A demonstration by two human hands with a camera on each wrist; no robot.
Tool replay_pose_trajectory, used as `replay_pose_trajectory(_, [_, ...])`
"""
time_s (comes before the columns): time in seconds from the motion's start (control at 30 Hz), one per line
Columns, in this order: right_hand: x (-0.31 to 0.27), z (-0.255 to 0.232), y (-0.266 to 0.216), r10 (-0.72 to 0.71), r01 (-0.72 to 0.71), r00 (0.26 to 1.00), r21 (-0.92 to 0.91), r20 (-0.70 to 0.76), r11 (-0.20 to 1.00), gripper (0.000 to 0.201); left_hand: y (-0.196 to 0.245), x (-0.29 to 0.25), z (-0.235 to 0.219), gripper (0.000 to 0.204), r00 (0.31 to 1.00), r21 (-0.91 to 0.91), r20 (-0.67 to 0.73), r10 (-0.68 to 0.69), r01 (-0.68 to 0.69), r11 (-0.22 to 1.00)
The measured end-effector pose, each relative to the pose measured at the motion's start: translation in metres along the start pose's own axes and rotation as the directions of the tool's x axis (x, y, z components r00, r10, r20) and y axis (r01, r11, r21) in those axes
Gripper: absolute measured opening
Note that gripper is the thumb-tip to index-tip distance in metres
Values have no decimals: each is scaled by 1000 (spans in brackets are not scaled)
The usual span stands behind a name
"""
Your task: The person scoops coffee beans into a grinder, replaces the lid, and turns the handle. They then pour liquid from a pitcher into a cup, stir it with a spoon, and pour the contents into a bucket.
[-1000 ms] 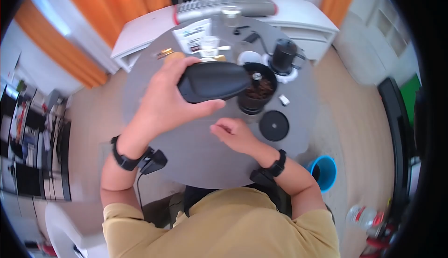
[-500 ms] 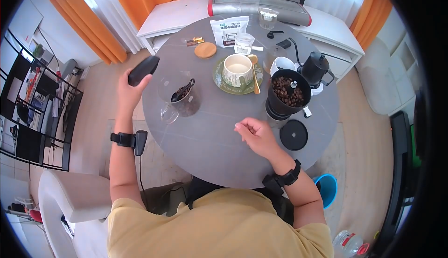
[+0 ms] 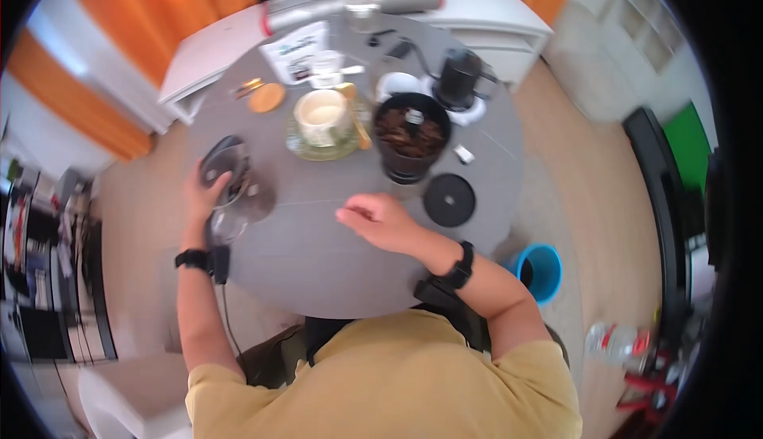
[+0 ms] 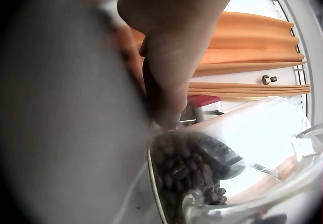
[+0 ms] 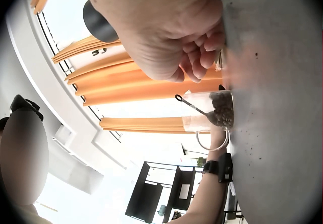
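While the left hand (image 3: 200, 197) appears to grip a black oblong housing (image 3: 213, 153) just beside the glass jug (image 5: 197, 119), seen partly through its wall, the right hand (image 3: 380, 220) hangs loosely curled and holds nothing, off to the right of the jug. The housing looks like smooth, rigid plastic, probably fairly light but a bit slippery; a thumb and fingers wrapped round its broad middle should hold it best. The jug stands upright on the surface (image 3: 318, 240), with coffee beans (image 5: 223, 117) and a black scoop (image 5: 192, 105) inside. Being thin glass, it would likely chip if knocked; its looped handle (image 5: 204, 146) offers the safest hold.
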State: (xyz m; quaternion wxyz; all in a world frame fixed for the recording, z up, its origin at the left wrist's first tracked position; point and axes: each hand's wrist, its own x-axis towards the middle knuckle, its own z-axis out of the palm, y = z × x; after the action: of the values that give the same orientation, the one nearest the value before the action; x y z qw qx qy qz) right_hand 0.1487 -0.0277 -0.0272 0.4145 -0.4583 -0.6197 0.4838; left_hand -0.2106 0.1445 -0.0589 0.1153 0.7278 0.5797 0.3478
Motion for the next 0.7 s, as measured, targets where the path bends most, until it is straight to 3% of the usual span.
replay_pose_trajectory(0.1, [-3, -2, -2, 0, -1, 1000, -26, -28, 1000, 23, -28, 2, 2, 75, 999, 183, -18, 44, -40, 982])
replay_pose_trajectory(0.17, [-2, -3, -5, 21, -16, 998, -90, 54, 996, 27, -24, -3, -6, 62, 958, 313, -191, 213, -146, 938])
replay_pose_trajectory(0.2, [-2, -4, -6, 24, -19, 999, -90, 46, 996, 27, -19, -9, -12, 62, 958, 309, -186, 218, -153, 939])
replay_pose_trajectory(0.23, [-3, -4, -8, 22, -14, 997, -113, 69, 993, 27, -3, -17, -20, 54, 970, -9, -243, 13, -16, 1000])
replay_pose_trajectory(0.27, [-3, -5, -9, 22, -8, 995, -137, 95, 991, 28, 14, -26, -28, 46, 952, -329, -232, -200, 117, 937])
replay_pose_trajectory(0.4, [-8, -9, -11, -40, 64, 986, -142, 163, 988, 29, 84, -69, -51, 35, 895, -410, -353, -273, 115, 905])
replay_pose_trajectory(0.47, [-24, -23, -26, -79, 207, 949, -413, 306, 887, 30, 120, -93, -52, 25, 875, -422, -439, -203, -1, 907])
replay_pose_trajectory(0.53, [-48, -44, -43, -79, 267, 954, -705, 288, 657, 34, 143, -112, -45, 23, 905, -407, -393, -160, -15, 913])
replay_pose_trajectory(0.6, [-65, -69, -55, 51, 62, 993, -855, 103, 515, 46, 172, -124, -39, 22, 930, -398, -346, -121, -29, 917])
replay_pose_trajectory(0.63, [-67, -80, -55, 52, 70, 992, -859, 112, 508, 46, 192, -122, -35, 24, 968, -380, -249, -12, -86, 921])
replay_pose_trajectory(0.7, [-69, -99, -51, 17, -181, 982, -897, -190, 403, 68, 219, -115, -20, 37, 987, -378, -77, 140, -158, 912])
